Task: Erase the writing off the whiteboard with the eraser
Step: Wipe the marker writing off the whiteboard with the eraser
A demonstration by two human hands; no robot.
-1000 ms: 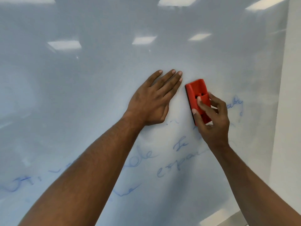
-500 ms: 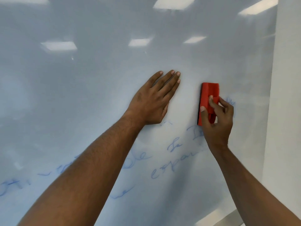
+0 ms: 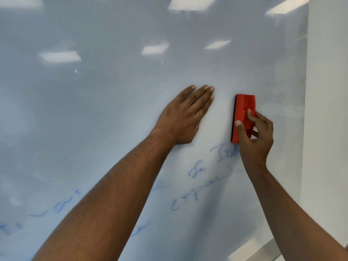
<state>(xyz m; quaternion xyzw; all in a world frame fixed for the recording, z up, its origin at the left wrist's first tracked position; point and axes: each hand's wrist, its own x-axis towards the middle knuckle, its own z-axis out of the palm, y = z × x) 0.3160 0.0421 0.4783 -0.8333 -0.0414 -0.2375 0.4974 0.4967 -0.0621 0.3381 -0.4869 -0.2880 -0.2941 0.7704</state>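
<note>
A large whiteboard (image 3: 113,91) fills the view. Faint blue handwriting (image 3: 195,185) runs across its lower part, below and between my arms. My right hand (image 3: 254,136) grips a red eraser (image 3: 243,110) and holds it upright against the board, its black felt side on the surface. The eraser stands just above the blue word at the right end of the writing. My left hand (image 3: 186,115) rests flat on the board to the left of the eraser, fingers straight and together. My forearms hide part of the writing.
The board's right edge (image 3: 306,129) meets a plain white wall (image 3: 327,129) close to the right of the eraser. Ceiling lights reflect in the upper board. A pale strip (image 3: 250,247) shows at the bottom right.
The eraser has moved right and turned from tilted to upright. The blue scribble to the right of my right hand is gone. My left hand has stayed in place.
</note>
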